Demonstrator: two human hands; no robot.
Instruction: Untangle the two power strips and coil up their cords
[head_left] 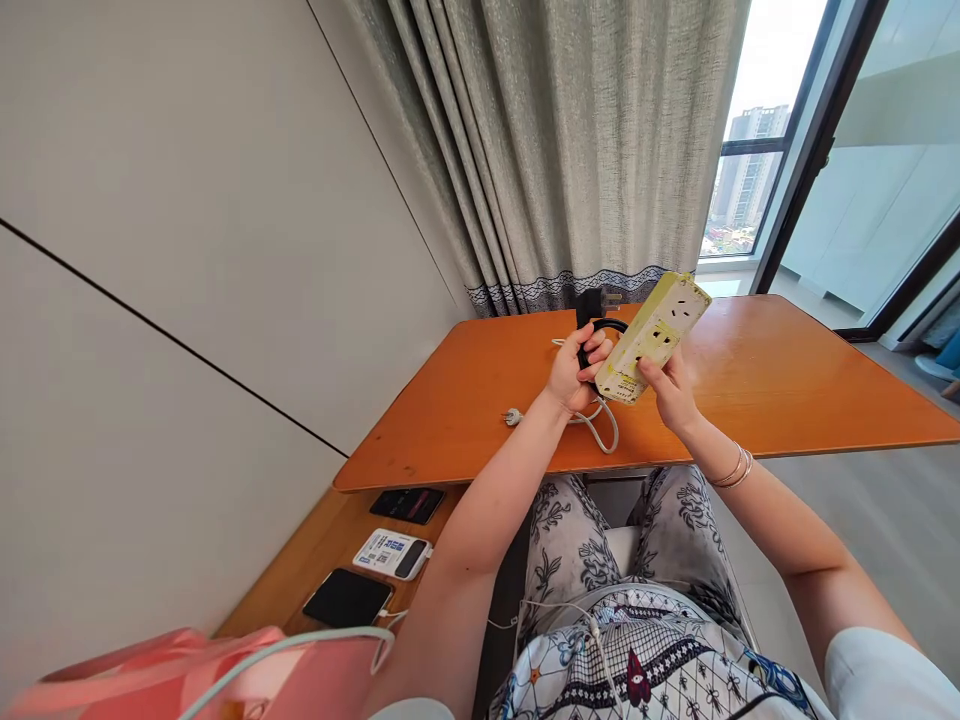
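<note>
Raised over the orange-brown table [465, 400] is a yellowed power strip [656, 340], tilted so its sockets face me. My right hand [673, 388] grips its lower right side, thumb on the socket face. The fingers of my left hand [577, 372] are closed round a bundled black cord [611, 325] beside the strip's left edge. A black plug [596, 303] with metal prongs sticks up above that hand. Under my hands, a white cable [611, 438] loops on the tabletop, its white plug [513, 417] lying to the left.
Left of my legs, a lower wooden surface holds a dark phone [407, 504], a white power bank [392, 554] and a black-screened phone [348, 598] with a cable attached. A pink bag [300, 670] sits nearer. Behind the table hang grey curtains [585, 150].
</note>
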